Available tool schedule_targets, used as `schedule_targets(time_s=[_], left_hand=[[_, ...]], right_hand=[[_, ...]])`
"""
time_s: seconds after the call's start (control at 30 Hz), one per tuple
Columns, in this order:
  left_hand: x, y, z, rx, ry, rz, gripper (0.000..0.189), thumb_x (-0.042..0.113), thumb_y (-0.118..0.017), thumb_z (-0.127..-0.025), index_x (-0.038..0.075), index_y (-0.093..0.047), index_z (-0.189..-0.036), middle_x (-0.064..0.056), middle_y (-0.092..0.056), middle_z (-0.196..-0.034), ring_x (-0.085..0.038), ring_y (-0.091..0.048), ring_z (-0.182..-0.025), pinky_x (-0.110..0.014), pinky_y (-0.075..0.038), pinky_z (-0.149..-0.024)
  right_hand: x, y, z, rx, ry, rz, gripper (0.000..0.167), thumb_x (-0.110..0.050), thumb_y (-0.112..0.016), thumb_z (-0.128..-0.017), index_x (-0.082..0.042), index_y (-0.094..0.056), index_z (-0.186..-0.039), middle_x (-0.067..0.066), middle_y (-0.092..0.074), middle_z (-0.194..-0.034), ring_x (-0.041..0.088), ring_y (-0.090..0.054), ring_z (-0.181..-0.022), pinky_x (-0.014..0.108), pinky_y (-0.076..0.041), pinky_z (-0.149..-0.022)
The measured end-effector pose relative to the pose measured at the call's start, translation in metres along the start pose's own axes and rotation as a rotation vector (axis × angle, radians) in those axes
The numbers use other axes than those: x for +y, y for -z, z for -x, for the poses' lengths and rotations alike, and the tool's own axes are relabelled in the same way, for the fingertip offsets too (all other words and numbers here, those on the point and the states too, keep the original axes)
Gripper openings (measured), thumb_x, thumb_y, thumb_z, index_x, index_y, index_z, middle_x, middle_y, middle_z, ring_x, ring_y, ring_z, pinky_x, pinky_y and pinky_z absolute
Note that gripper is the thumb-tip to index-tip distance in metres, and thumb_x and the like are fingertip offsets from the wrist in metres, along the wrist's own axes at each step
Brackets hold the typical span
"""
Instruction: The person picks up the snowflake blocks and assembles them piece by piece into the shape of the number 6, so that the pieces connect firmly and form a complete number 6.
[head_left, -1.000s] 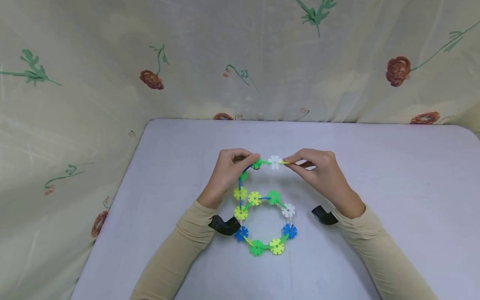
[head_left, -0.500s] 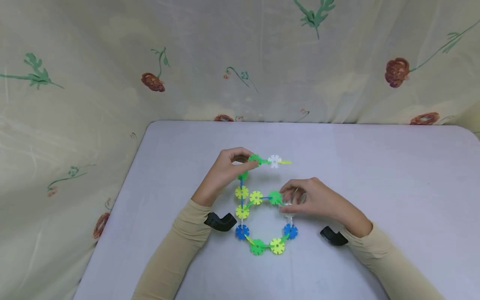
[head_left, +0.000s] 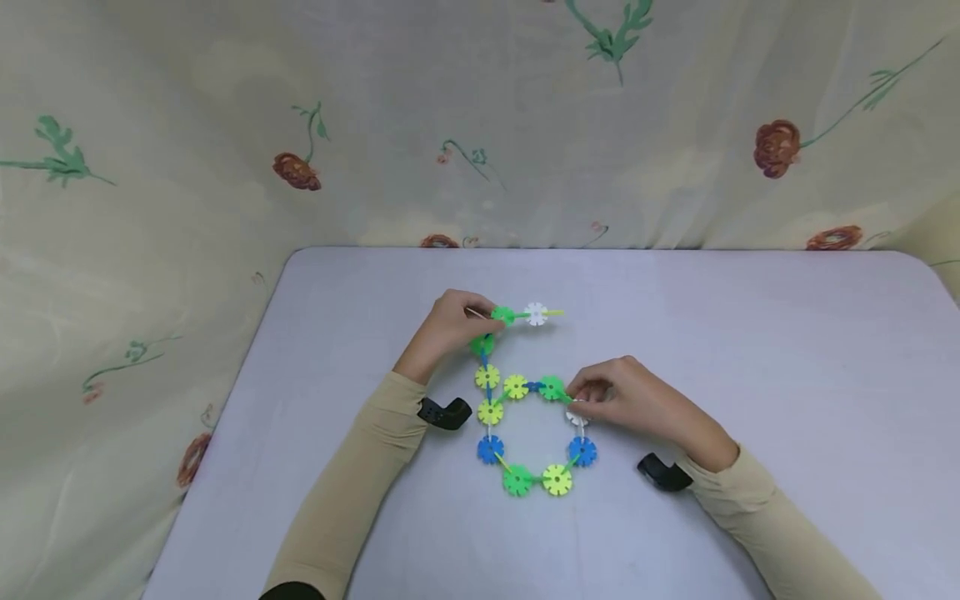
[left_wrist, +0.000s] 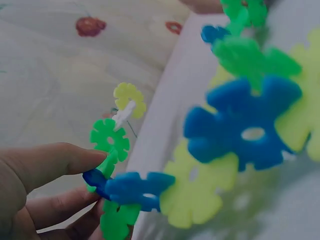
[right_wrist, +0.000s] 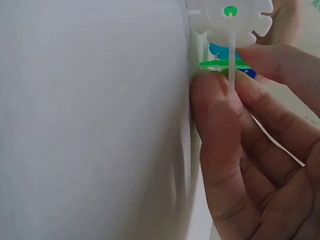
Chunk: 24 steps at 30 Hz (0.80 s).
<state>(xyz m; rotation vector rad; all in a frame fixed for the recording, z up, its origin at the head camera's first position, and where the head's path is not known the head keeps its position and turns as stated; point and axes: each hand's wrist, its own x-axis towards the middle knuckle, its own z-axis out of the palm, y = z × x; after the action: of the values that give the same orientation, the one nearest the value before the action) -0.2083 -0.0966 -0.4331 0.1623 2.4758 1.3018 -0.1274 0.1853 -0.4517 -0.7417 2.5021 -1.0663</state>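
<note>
Interlocking plastic snowflake discs form a linked chain shaped like a 6. My left hand (head_left: pixel 453 325) pinches it near the top, at a green disc (head_left: pixel 503 315); the left wrist view shows thumb and fingers at this green disc and a dark blue disc (left_wrist: pixel 95 181). Beyond that grip a white disc (head_left: pixel 536 314) and a yellow disc (head_left: pixel 554 312) stick out to the right. On the ring's right side my right hand (head_left: pixel 618 387) pinches a white disc (head_left: pixel 577 417), partly hidden by the fingers. In the right wrist view this white disc (right_wrist: pixel 231 65) stands edge-on between thumb and fingers.
The ring's lower part has blue discs (head_left: pixel 491 450), a green disc (head_left: pixel 517 480) and a yellow disc (head_left: pixel 557 479). A white-covered table (head_left: pixel 750 333) lies beneath. Behind it hangs a flowered curtain (head_left: pixel 525 183). Black wrist cameras (head_left: pixel 444 413) are worn on both wrists.
My right hand has let go of the yellow end disc, come down toward me and taken hold of the ring's white disc. My left hand keeps its grip near the top.
</note>
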Motion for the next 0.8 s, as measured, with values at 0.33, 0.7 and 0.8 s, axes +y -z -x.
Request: schedule_targets(time_s=[0.33, 0.7, 0.8], left_hand=[[-0.001, -0.007, -0.019, -0.001, 0.048, -0.062, 0.031, 0.027, -0.08, -0.091, 0.006, -0.078, -0.114, -0.011, -0.074, -0.11, -0.024, -0.066, -0.096, -0.029, -0.054, -0.075], [-0.007, -0.01, -0.022, 0.013, 0.029, -0.01, 0.033, 0.031, -0.08, -0.092, 0.007, -0.077, -0.116, -0.01, -0.075, -0.113, -0.023, -0.068, -0.101, -0.034, -0.058, -0.085], [-0.008, -0.011, -0.022, 0.017, 0.022, -0.009, 0.035, 0.033, -0.079, -0.092, 0.008, -0.077, -0.117, -0.009, -0.075, -0.114, -0.023, -0.069, -0.103, -0.036, -0.059, -0.089]], right_hand=[[0.003, 0.004, 0.0, -0.011, -0.01, -0.006, 0.011, -0.02, -0.078, -0.094, -0.012, -0.081, -0.101, -0.006, -0.077, -0.091, 0.001, -0.065, -0.079, 0.021, -0.056, -0.071], [0.002, 0.006, 0.0, -0.021, -0.061, -0.084, 0.014, -0.019, -0.078, -0.094, -0.009, -0.08, -0.102, -0.001, -0.076, -0.084, 0.009, -0.058, -0.053, 0.023, -0.052, -0.053], [0.002, 0.006, -0.001, -0.025, -0.07, -0.094, 0.014, -0.019, -0.077, -0.094, -0.009, -0.08, -0.103, -0.002, -0.076, -0.083, 0.01, -0.059, -0.053, 0.023, -0.052, -0.053]])
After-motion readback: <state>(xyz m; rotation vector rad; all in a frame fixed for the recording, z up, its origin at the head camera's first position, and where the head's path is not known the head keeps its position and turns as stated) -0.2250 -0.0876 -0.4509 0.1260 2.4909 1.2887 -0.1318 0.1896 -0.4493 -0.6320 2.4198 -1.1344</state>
